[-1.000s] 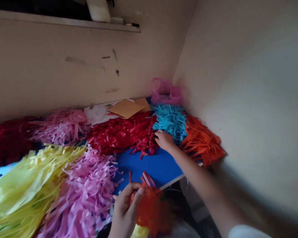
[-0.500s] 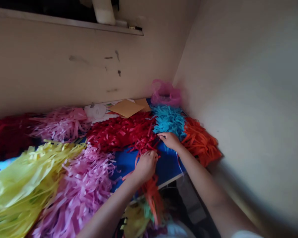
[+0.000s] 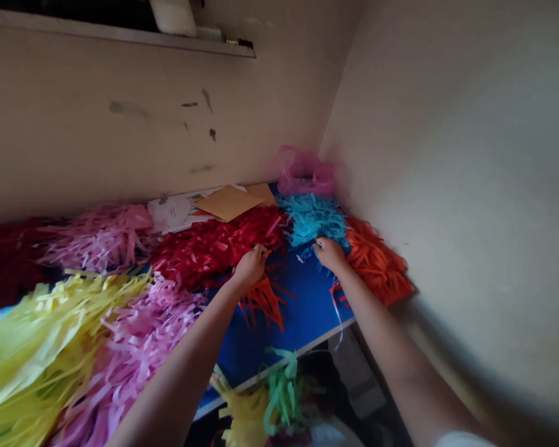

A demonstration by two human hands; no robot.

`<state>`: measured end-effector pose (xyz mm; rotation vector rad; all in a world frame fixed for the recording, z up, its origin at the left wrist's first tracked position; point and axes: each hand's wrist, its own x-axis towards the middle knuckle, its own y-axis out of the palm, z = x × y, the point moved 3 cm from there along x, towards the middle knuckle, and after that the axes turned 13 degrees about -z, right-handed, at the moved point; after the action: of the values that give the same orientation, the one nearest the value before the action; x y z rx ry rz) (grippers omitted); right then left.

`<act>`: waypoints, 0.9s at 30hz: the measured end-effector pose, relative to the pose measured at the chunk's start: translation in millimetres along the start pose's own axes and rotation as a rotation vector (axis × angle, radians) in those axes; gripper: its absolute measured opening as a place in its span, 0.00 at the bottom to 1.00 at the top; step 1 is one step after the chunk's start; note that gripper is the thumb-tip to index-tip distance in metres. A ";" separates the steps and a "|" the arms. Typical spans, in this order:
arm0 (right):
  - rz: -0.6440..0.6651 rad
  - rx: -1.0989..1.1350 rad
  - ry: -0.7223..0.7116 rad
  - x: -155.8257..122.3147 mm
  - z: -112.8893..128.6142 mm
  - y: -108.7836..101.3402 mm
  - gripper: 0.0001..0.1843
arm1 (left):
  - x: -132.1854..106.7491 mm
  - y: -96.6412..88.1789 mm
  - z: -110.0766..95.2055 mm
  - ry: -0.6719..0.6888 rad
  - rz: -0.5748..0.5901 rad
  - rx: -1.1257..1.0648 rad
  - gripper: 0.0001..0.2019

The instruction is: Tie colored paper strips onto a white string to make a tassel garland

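My left hand (image 3: 250, 266) is closed on a bunch of orange-red paper strips (image 3: 262, 300) that trails toward me over the blue table (image 3: 302, 316), right at the edge of the red strip pile (image 3: 209, 245). My right hand (image 3: 329, 253) rests with curled fingers at the near edge of the light blue strip pile (image 3: 313, 218), beside the orange pile (image 3: 377, 264). What its fingers pinch is too small to make out.
Pink piles (image 3: 135, 347) and a yellow pile (image 3: 41, 341) fill the left of the table. Brown envelopes (image 3: 230, 202) and white papers (image 3: 172, 211) lie by the back wall. A pink bag (image 3: 306, 175) sits in the corner. Green and yellow strips (image 3: 270, 397) hang below the table's edge.
My left hand carried the orange-red bunch from below the table edge up onto the table, to the red pile. My right hand shifted slightly right, from the red pile's edge to the blue pile.
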<state>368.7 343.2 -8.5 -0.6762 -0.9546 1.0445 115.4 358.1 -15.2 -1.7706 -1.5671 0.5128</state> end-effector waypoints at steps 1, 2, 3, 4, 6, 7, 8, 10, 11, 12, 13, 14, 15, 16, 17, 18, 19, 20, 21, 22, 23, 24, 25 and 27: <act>0.003 -0.010 -0.013 -2.7 0.8 -2.3 0.16 | -1.6 -0.7 -0.5 -0.011 -0.003 -0.023 0.13; 0.001 -0.018 -0.028 -6.0 2.1 -5.1 0.15 | -3.6 -1.4 -0.8 -0.022 -0.006 -0.050 0.12; -0.007 -0.026 -0.042 -9.7 4.1 -8.3 0.16 | -5.7 -1.9 -0.9 -0.034 -0.009 -0.081 0.12; -0.018 -0.034 -0.054 -13.8 6.7 -11.4 0.17 | -7.5 -2.3 -0.8 -0.048 -0.013 -0.117 0.11; -0.023 -0.052 -0.079 -22.2 13.8 -15.6 0.18 | -8.9 -2.8 0.0 -0.086 -0.028 -0.202 0.10; -0.009 -0.060 -0.093 -26.3 17.9 -16.0 0.18 | -8.4 -2.9 0.7 -0.111 -0.041 -0.250 0.10; 0.014 -0.070 -0.107 -30.0 22.1 -15.3 0.16 | -7.3 -3.2 1.5 -0.141 -0.058 -0.303 0.10; 0.068 -0.093 -0.130 -35.9 29.1 -11.7 0.13 | -3.9 -4.5 3.2 -0.215 -0.101 -0.422 0.10; 0.091 -0.107 -0.137 -38.0 31.7 -9.9 0.13 | -2.5 -5.8 3.8 -0.256 -0.121 -0.487 0.11; 0.109 -0.121 -0.140 -39.6 33.4 -8.6 0.12 | -1.6 -7.7 4.1 -0.297 -0.139 -0.554 0.11; 0.121 -0.135 -0.141 -40.6 34.3 -8.2 0.12 | -1.4 -10.3 4.0 -0.337 -0.154 -0.619 0.12; 0.132 -0.147 -0.140 -41.3 34.6 -8.8 0.11 | -2.0 -13.5 3.4 -0.373 -0.165 -0.682 0.12; 0.141 -0.158 -0.141 -41.5 34.4 -10.4 0.10 | -3.2 -17.3 2.1 -0.403 -0.171 -0.741 0.13; 0.149 -0.166 -0.141 -41.4 33.8 -12.7 0.10 | -5.1 -21.6 0.3 -0.429 -0.172 -0.794 0.13; 0.154 -0.172 -0.140 -40.7 32.9 -15.5 0.10 | -7.3 -26.1 -2.0 -0.450 -0.169 -0.841 0.13; 0.154 -0.176 -0.137 -39.4 31.7 -18.3 0.11 | -9.8 -30.5 -4.9 -0.467 -0.164 -0.882 0.14; 0.151 -0.180 -0.132 -37.6 30.4 -20.8 0.12 | -12.5 -34.8 -8.1 -0.482 -0.156 -0.916 0.15; 0.146 -0.186 -0.123 -35.3 28.9 -22.7 0.13 | -15.5 -38.9 -11.7 -0.496 -0.147 -0.943 0.16; 0.143 -0.192 -0.113 -32.9 27.2 -23.7 0.15 | -18.9 -42.9 -15.4 -0.510 -0.141 -0.961 0.17; 0.144 -0.198 -0.103 -30.5 25.3 -24.0 0.16 | -23.3 -47.0 -19.5 -0.525 -0.135 -0.971 0.18; 0.149 -0.203 -0.093 -28.6 23.2 -23.7 0.16 | -28.8 -51.6 -23.8 -0.537 -0.130 -0.974 0.19; 0.155 -0.206 -0.087 -27.2 21.1 -23.4 0.16 | -35.9 -57.0 -28.4 -0.544 -0.124 -0.971 0.19; 0.162 -0.207 -0.082 -26.5 18.8 -23.2 0.16 | -44.9 -63.4 -33.3 -0.545 -0.117 -0.966 0.20; 0.167 -0.204 -0.078 -27.4 14.5 -24.3 0.15 | -68.6 -80.2 -43.2 -0.527 -0.109 -0.955 0.20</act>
<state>360.4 309.2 9.3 -0.9016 -1.0964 1.1363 77.4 282.4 61.1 -2.3127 -2.5469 0.1650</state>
